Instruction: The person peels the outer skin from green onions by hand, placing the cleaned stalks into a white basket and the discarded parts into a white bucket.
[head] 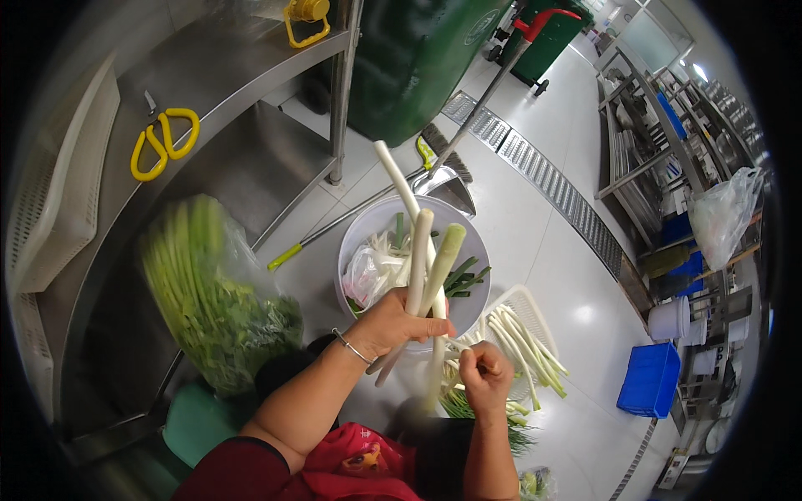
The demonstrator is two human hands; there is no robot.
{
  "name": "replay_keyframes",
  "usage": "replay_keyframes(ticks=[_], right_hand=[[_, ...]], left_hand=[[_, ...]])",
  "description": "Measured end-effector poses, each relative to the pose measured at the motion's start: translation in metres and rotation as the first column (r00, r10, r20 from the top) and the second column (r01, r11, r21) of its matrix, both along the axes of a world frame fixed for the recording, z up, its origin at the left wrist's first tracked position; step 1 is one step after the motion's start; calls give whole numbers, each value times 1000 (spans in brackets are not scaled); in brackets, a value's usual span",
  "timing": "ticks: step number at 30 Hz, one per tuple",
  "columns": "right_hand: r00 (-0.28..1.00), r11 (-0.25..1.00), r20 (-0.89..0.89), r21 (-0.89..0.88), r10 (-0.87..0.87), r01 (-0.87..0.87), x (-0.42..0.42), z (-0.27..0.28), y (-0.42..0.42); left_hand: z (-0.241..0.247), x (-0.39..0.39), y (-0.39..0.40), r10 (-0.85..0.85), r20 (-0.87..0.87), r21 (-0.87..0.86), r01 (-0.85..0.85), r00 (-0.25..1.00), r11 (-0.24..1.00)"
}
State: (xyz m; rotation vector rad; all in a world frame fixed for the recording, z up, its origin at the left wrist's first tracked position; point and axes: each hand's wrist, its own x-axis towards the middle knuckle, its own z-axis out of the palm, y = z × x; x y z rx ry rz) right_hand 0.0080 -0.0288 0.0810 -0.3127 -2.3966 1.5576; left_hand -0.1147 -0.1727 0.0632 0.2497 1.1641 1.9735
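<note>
My left hand (398, 319) grips three thick scallion stalks (418, 250), pale below and greenish at one end, pointing up and away from me. Close by on the right is my right hand (487, 376), fingers curled, pinching a thin white strip of scallion skin (462, 344) that reaches toward the stalks. Beneath the stalks stands a white bucket (343, 257) holding white peelings (393, 266), a crumpled plastic bag (366, 275) and cut green leaf pieces (465, 278). A white plastic basket (521, 297) beside it carries long white stalks (517, 341).
Left: bagged celery (207, 288), steel table (238, 56), yellow-handled scissors (164, 144). Beyond the bucket: dustpan (457, 191), broom (451, 150), green bin (407, 69). Right: floor drain grate (551, 188), blue crate (648, 380), steel racks (633, 144). Green leaves (520, 438) lie near my right forearm.
</note>
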Motion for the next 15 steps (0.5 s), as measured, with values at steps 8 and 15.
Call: replay_keyframes(ticks=[8,15], right_hand=[[988,989,-123,-125,-98,83,-16,21,8],[835,873,-326,-368,-443,320,-43,86,49]], left_hand=[[-1,6,-2,-215,-2,168,212,977,963],[11,15,-12,-281,-101,157,294,954,943]])
